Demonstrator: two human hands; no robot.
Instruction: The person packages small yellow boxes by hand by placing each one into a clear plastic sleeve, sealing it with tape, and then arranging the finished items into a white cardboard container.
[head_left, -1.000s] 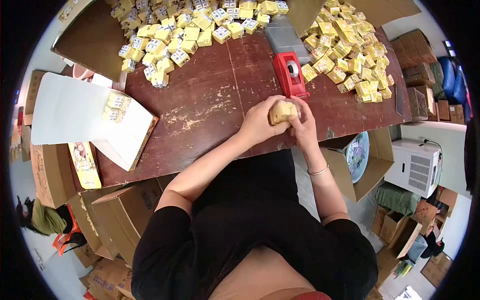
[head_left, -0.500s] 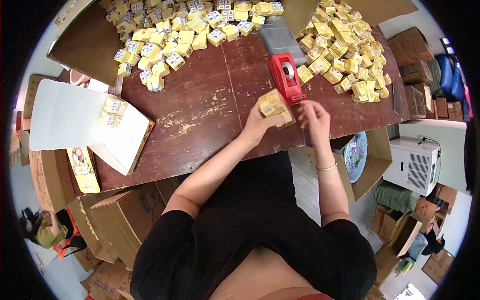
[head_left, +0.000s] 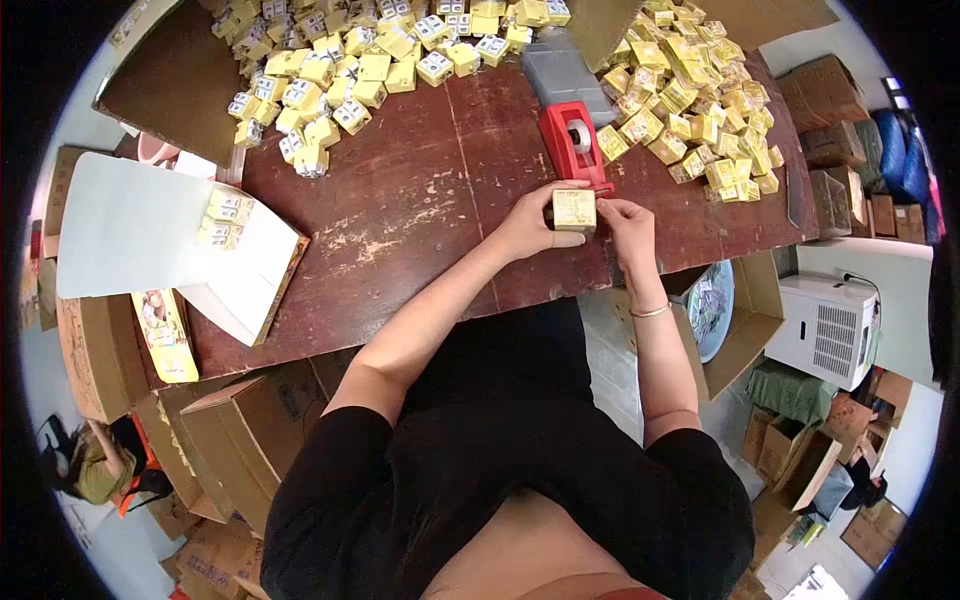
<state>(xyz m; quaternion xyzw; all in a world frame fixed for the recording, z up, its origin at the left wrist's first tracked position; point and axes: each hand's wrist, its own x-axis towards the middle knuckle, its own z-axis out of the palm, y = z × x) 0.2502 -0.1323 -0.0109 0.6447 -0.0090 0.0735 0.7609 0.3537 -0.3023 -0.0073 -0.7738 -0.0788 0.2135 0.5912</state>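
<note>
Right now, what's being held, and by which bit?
A yellow box, by its far and near sides, in the left fingers. Can't tell for the right fingers.

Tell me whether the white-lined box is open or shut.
The box is open: its white flap stands aside, showing small yellow boxes inside.

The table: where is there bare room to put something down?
Widest: the table between open white box, left yellow pile, tape dispenser and left hand. Smaller: the strip between right hand and right yellow pile. Crowded: the far side, under both piles.
</note>
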